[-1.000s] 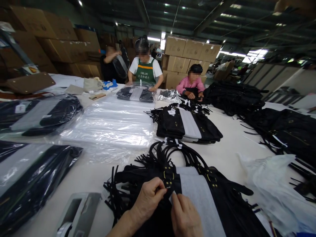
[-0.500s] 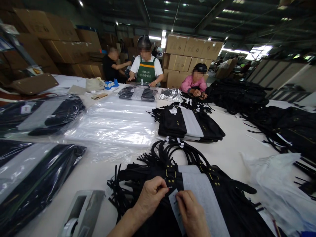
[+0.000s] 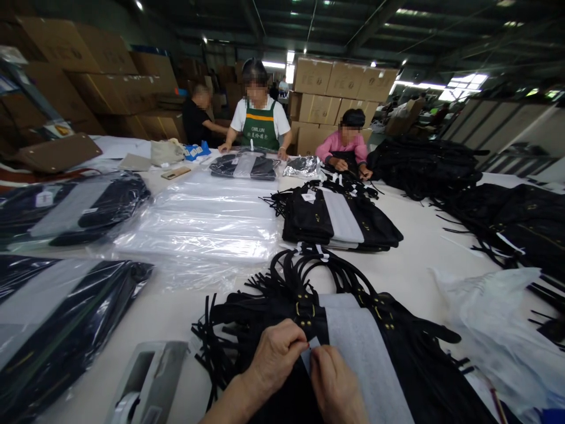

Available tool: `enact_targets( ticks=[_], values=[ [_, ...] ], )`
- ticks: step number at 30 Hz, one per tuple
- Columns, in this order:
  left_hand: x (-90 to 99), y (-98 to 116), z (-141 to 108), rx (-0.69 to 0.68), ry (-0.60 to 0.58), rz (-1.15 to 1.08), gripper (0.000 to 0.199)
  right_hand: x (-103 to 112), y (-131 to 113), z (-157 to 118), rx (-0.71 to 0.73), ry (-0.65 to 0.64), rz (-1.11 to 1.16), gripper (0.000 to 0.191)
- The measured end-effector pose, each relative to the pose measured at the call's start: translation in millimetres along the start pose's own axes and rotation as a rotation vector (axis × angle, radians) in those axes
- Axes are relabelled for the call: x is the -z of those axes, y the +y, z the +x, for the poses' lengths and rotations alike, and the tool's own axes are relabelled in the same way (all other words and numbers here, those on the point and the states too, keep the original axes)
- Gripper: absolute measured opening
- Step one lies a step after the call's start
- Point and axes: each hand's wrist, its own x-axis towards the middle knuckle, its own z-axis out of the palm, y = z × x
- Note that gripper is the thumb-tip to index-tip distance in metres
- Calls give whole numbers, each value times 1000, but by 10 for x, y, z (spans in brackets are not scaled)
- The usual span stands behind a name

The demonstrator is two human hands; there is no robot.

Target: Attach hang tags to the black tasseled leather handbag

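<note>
A black bag (image 3: 410, 347) with brass studs, looped handles and fringe lies in front of me, a grey-white strip (image 3: 362, 347) across it. Over its left part, my left hand (image 3: 276, 356) is closed in a pinch; what its fingertips hold is too small to make out. Close beside it, my right hand (image 3: 335, 377) pinches a small pale tag (image 3: 314, 343), mostly covered by the fingers. The fingertips of both hands nearly meet at the tag's top, just below the buckle (image 3: 305, 309).
A tape dispenser (image 3: 152, 377) stands at the lower left. Clear plastic bags (image 3: 207, 218) lie beyond it, with wrapped black bags (image 3: 66, 324) at left. Another black bag stack (image 3: 304, 221) sits ahead; crumpled plastic (image 3: 498, 330) is at right. Two people work across the table.
My fingertips have come closer together at the tag's top, and less of the tag shows. Across the table, the person in pink has moved their hands apart.
</note>
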Motion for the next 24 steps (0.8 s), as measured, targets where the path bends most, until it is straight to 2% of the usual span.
enact_targets(
  ticks=[3, 6, 11, 16, 21, 24],
  values=[
    [-19, 13, 4, -128, -18, -23, 16, 13, -15, 31, -68, 31, 39, 16],
    [-55, 34, 23, -191, -82, -30, 18, 99, -15, 63, -141, -41, 176, 13],
    [-97, 28, 71, -134, -118, 47, 18, 228, -20, 136, -341, -89, 353, 12],
    [-112, 24, 95, -86, -158, 87, 17, 234, -60, 227, -537, -6, 564, 23],
    [-141, 60, 84, 46, -72, -33, 18, 200, -113, 251, -781, -3, 832, 35],
    [-154, 89, 74, 105, -34, -109, 17, 187, -150, 268, -918, -11, 918, 37]
  ],
)
